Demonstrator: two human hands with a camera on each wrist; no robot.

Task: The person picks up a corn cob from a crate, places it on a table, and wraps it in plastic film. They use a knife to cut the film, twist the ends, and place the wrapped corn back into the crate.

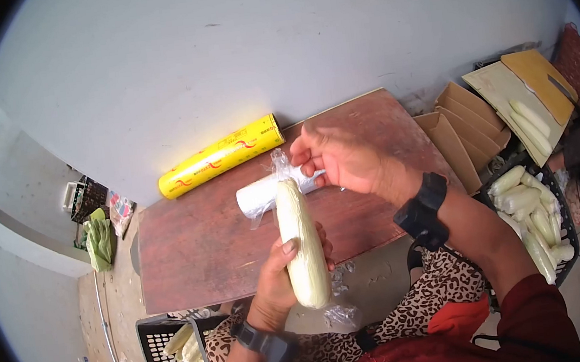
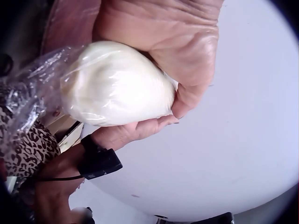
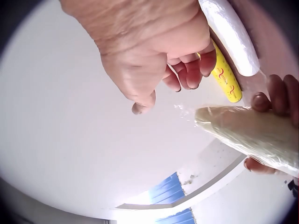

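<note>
My left hand [image 1: 282,274] grips a long pale-green vegetable [image 1: 302,250] wrapped in clear cling film, held upright over the table's near edge. Its kind is hard to make out, and fine lengthwise lines show under the film. In the left wrist view, a rounded white end of the vegetable [image 2: 117,84] fills the palm, with loose film [image 2: 35,88] trailing off it. A twist of film [image 1: 278,159] stands up from the top end. Beside that twist my right hand [image 1: 344,161] hovers, fingers loosely bent and holding nothing. Behind the vegetable lies a white film roll [image 1: 256,197].
A yellow printed roll [image 1: 220,156] lies along the back of the reddish-brown table [image 1: 199,261] by the wall. Crates of pale vegetables stand at right [image 1: 530,212] and lower left [image 1: 154,351]. Cardboard [image 1: 465,127] leans at the right. Scraps of film [image 1: 343,314] lie below the table.
</note>
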